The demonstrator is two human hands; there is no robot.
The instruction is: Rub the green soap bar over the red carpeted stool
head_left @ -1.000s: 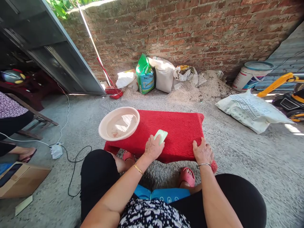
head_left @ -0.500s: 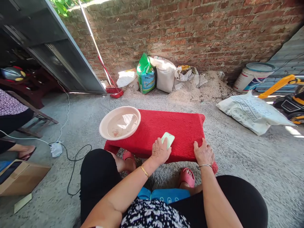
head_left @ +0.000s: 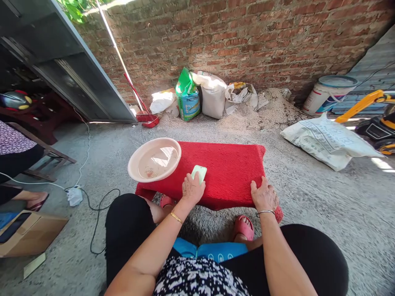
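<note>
- The left hand (head_left: pixel 193 190) is reaching forward, its fingers closing around a pale green slab (head_left: pixel 200 172) on the red cloth (head_left: pixel 230 164).
- The right hand (head_left: pixel 265 196), well apart from the left, is resting on the cloth's near right corner, thumb spreading away from the fingers.
- A water-holding basin (head_left: pixel 132 167) is occupying the cloth's left end, near the slab.
- Beyond, a white sack (head_left: pixel 327 142) is lying on the floor (head_left: pixel 308 197).

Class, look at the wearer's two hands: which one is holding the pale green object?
The left hand, wearing the gold-coloured bracelet, holds the pale green object; the right hand, wearing the silver-coloured bangle, rests on the red cloth instead.
</note>
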